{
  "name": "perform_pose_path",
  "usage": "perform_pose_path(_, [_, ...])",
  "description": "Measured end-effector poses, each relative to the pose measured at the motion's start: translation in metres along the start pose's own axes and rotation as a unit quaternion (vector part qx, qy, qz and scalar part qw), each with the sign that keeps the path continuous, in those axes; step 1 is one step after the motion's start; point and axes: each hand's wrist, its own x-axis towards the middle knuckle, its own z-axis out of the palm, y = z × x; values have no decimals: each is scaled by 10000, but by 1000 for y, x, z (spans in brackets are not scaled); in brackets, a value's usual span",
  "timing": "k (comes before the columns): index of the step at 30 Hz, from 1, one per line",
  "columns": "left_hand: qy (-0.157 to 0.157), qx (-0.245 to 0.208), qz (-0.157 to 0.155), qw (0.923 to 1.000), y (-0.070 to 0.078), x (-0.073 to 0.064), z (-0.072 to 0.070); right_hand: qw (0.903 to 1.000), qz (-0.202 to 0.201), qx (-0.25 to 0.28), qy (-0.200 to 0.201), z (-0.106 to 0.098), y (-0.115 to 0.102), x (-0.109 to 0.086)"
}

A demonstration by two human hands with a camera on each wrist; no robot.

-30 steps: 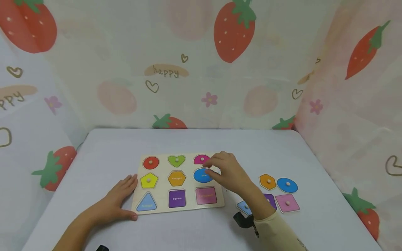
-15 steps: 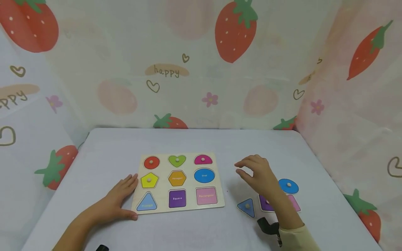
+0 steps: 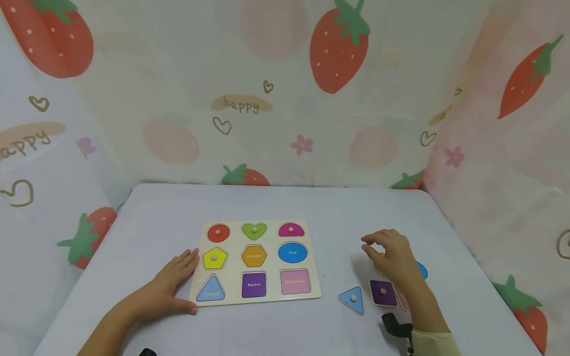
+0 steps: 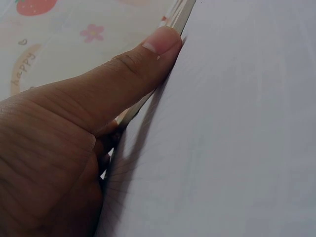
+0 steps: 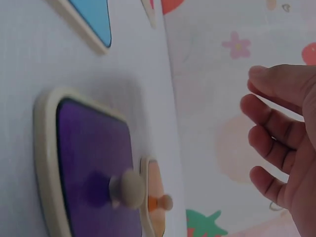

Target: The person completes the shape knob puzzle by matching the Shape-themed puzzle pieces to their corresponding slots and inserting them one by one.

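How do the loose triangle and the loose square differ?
The triangle is light blue; the square is purple. The triangle has three corners, the square four. The triangle lies nearer the board, the square nearer the right hand. Both lie on the table, and each has a knob.

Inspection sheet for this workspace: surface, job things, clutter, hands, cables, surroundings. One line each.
Surface: white tabletop, one dark speck right of the board.
Job things: shape puzzle board with red circle, green heart, magenta semicircle and yellow pentagon seated; five places unfilled. Loose: blue triangle, purple square, pink rectangle, orange hexagon, blue oval; last three partly hidden in head view.
Clutter: nothing seen.
Hands: left hand touches the board's left edge; right hand, holding nothing, is over the loose pieces.
Cables: nothing clearly identifiable.
Surroundings: strawberry-print backdrop behind and at both sides.
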Motion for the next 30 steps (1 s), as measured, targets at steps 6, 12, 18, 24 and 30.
perform_pose_path(6, [-71,-33,-37,10000,4,2,-1,9926,987,-35,-705,-9,12,-11])
perform_pose_path(12, [-77,-18,-63,9999,5,2,-2,9802,1370,-484,-1348,-15,25,-18])
perform_pose_path(18, [-55,-13,-59,10000,3,3,-1,9731,1340,-794,-1695,-14,38,-23])
perform_pose_path(24, [-58,-18,-12,10000,1,3,-1,9685,1503,-745,-1842,-14,43,-26])
perform_pose_path(30, [-69,-15,-20,10000,2,3,0,9589,1875,-716,-2007,-15,50,-28])
